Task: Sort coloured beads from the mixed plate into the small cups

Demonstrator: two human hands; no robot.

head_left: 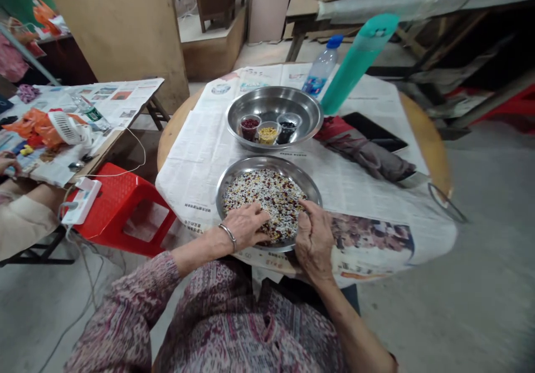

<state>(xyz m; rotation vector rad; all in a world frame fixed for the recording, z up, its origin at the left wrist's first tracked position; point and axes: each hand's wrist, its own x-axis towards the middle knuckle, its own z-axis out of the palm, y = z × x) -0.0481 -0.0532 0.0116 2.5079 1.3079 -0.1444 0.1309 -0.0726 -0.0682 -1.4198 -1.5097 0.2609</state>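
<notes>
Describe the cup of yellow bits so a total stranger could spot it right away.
Find the round table covered with newspaper, then the farther metal bowl, just past the bowl of mixed bits. Inside, toward the front, between a cup of dark red bits and a cup of black ones, stands your clear cup, the only one with yellow contents.

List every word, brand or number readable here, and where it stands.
No text reads with certainty.
Round-table newspaper: headlines and print, too small or blurred.
Blue-capped bottle: label blurred.
Far-left newspaper: print too small.
Green-labelled bottle: lettering blurred.
</notes>
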